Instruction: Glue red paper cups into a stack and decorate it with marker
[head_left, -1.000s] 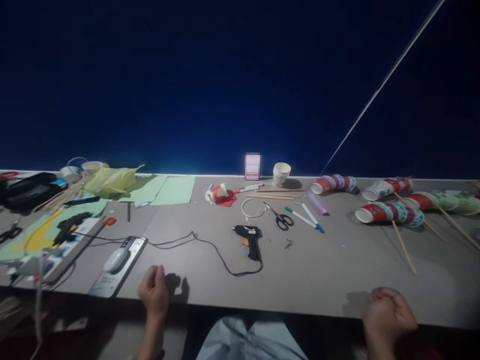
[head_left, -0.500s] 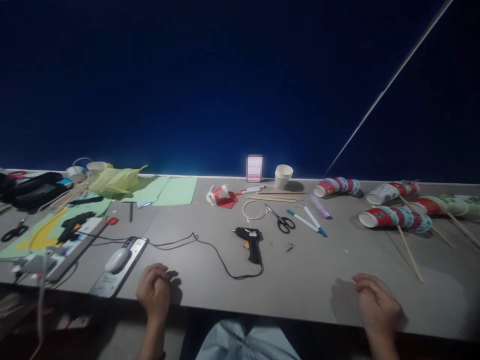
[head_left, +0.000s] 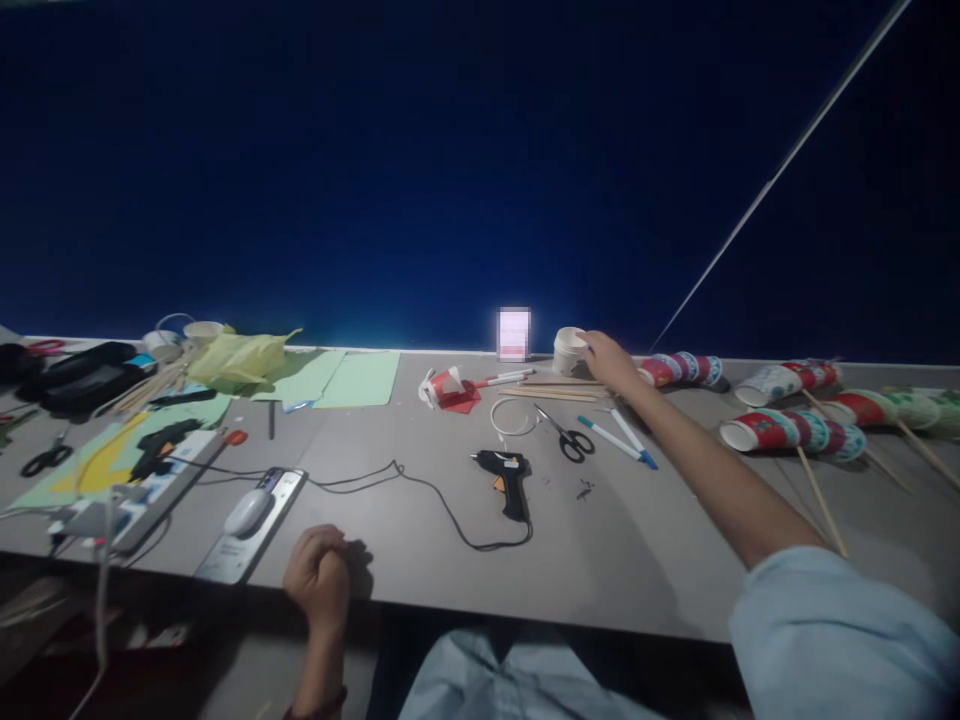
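Note:
My right hand (head_left: 606, 358) is stretched far across the table, its fingers at the rim of a stack of white paper cups (head_left: 568, 353), which stands upright near the wall. The fingers seem to grip the rim on the right side; part of the grip is hidden. My left hand (head_left: 319, 570) rests at the front table edge with its fingers curled in and nothing seen in them. To its right lies a black glue gun (head_left: 510, 480) with its cord. Black-handled scissors (head_left: 574, 443) and several bamboo sticks (head_left: 559, 390) lie in front of the cups.
Decorated cup chains (head_left: 787, 432) with sticks lie on the right. Markers (head_left: 611, 440) are by the scissors, a cut red cup (head_left: 446, 387) left of the sticks. A phone with a mouse (head_left: 249, 512), a power strip (head_left: 169, 490) and green paper (head_left: 360, 380) are on the left.
My right hand has left the front right of the table and reached forward and left to the paper cups. My left hand stays closed at the front edge. The view has shifted slightly.

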